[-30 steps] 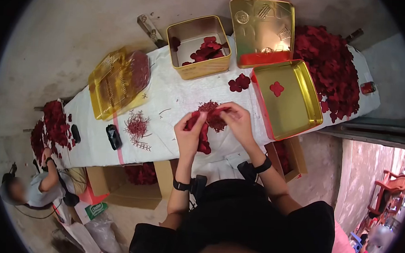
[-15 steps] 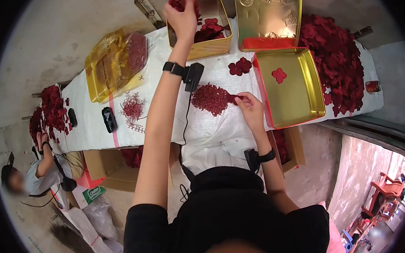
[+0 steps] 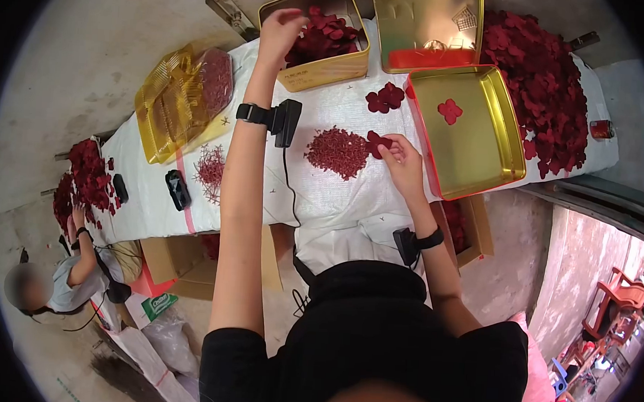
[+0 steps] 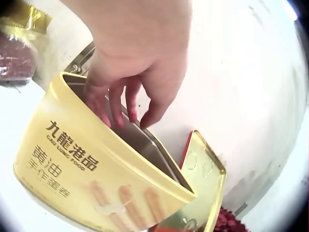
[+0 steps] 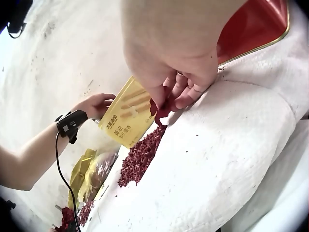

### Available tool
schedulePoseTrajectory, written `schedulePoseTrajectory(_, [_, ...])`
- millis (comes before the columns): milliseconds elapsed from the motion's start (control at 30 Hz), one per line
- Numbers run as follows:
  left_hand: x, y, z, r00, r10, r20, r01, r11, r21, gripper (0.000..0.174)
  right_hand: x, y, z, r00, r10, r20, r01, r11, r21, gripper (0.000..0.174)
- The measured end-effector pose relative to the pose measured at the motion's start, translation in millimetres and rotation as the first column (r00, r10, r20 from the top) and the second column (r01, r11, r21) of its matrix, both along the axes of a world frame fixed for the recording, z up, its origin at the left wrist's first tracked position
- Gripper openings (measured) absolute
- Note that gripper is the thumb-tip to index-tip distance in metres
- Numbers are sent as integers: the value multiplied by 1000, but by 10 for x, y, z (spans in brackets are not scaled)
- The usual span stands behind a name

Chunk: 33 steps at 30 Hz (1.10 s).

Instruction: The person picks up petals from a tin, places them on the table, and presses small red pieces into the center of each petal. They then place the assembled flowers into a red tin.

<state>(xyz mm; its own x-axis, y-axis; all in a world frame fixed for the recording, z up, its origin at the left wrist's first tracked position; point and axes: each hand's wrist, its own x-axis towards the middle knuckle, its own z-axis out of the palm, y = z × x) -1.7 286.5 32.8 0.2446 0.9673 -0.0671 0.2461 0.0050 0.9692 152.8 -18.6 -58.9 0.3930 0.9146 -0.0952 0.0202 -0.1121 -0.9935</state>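
My left hand (image 3: 279,39) hangs over the rim of a gold tin (image 3: 325,74) with its fingers loosely bent and nothing between them. In the left wrist view the fingertips (image 4: 133,116) dip into the mouth of that tin. Inside lie several dark red flower-shaped petal pieces (image 3: 323,37). My right hand (image 3: 405,169) pinches a dark red petal piece (image 3: 376,143) between thumb and fingers, low over the white cloth. Right beside it is a pile of small dark red bits (image 3: 335,153). In the right wrist view the fingers partly cover the petal piece (image 5: 163,112).
A shallow gold tin (image 3: 476,169) with one red petal piece stands on the right, a gold lid (image 3: 425,32) behind it. Beyond is a big heap of red petals (image 3: 535,96). Loose petals (image 3: 386,97) lie between tins. At left are a yellow bag (image 3: 170,113) and another person (image 3: 78,275).
My left hand went from the middle of the cloth to the tin with a bunch of red petals and let them go there. My right hand stayed near the pile, pinching a petal piece.
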Motion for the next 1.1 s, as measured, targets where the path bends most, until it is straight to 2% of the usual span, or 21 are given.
schedulePoseTrajectory(67, [-61,78,-165,964,-201,-172,217,972,84,43,-6,7,-5,1000,1,20,-1,1000,-15,18])
schedulePoseTrajectory(100, [14,-69,21,880,-106,-462,229,948,219,41,-11,15,-5,1000,1,30,-1,1000,-22,18])
schedulePoseTrajectory(233, [124,-15,-106,664,-67,-745,333,918,214,37,-14,45,45,993,18,-116,-16,1000,11,21])
schedulePoseTrajectory(333, [189,18,-172,556,65,-828,285,921,264,28,13,136,128,969,-2,-248,12,999,41,23])
schedulePoseTrajectory(400, [149,-5,-146,609,11,-793,314,915,254,25,46,215,211,942,-57,-332,62,998,5,24])
schedulePoseTrajectory(433, [120,-29,-103,635,-17,-773,329,911,250,23,60,278,192,906,-80,-416,105,994,36,42])
schedulePoseTrajectory(533, [42,-73,49,673,28,-739,323,888,327,19,-62,405,183,846,-241,-475,315,946,81,68])
schedulePoseTrajectory(567, [15,-72,92,664,34,-747,339,876,342,18,-53,386,95,908,-164,-386,221,969,109,85])
schedulePoseTrajectory(600, [-30,-48,99,657,37,-753,358,863,356,17,-146,359,110,933,-172,-317,244,948,203,88])
schedulePoseTrajectory(633, [-95,1,78,664,3,-747,382,858,343,16,-226,307,246,973,-213,-94,223,967,121,86])
schedulePoseTrajectory(667, [-145,37,49,668,-33,-743,407,852,328,15,-293,249,383,966,-224,132,222,975,27,84])
schedulePoseTrajectory(733, [-173,-51,147,741,-28,-671,345,873,344,17,-353,186,421,911,-85,405,40,992,117,69])
schedulePoseTrajectory(767, [-180,-118,226,777,-88,-623,333,898,288,16,-336,170,406,854,26,520,-126,979,159,47])
schedulePoseTrajectory(833, [-187,-340,360,937,-149,-315,211,963,170,16,-392,122,383,831,106,546,-198,974,114,38])
schedulePoseTrajectory(867, [-187,-454,416,978,-146,-146,161,982,97,16,-431,120,369,819,146,555,-237,967,94,33])
schedulePoseTrajectory(900, [-194,-564,452,986,-166,24,164,984,72,16,-455,127,348,810,133,571,-237,965,111,23])
schedulePoseTrajectory(1000, [-263,-815,434,964,-110,241,86,990,108,18,-462,168,292,801,135,583,-254,959,127,16])
schedulePoseTrajectory(1100, [-376,-993,390,946,-103,307,54,985,165,15,-483,226,306,784,179,595,-291,952,96,12])
